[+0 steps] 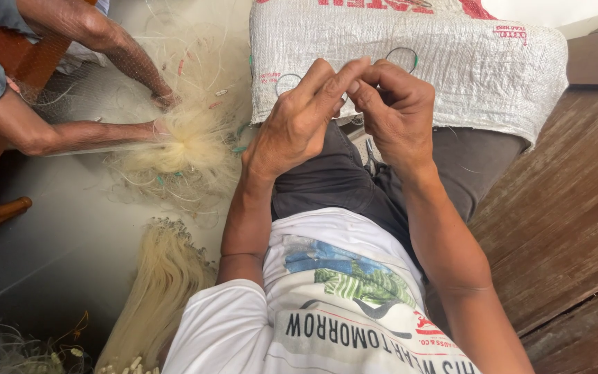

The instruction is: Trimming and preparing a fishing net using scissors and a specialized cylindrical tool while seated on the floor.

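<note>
Head cam looks straight down at someone sitting with both hands raised together over their lap. Left hand [297,125] and right hand [397,111] meet fingertip to fingertip, fingers pinched in narrow, apparently on a bit of thin clear fishing line [356,119]. The strand is too fine to follow, so can't tell exactly how it runs between the fingers.

Right behind the hands, lying across the knees, there's a white woven sack [465,62] with red print, and a couple of thin loops of line sit on its near face.

Off to the person's left, on the grey floor [70,235], there's a big pale tangle of fishing net [188,145]. A co-worker's two hands [164,114] are buried in it near the top left corner of the floor. A second bundle of cream-coloured net [157,291] lies closer, just beside the person's left elbow. Wooden planks [562,208] run along the right side.
</note>
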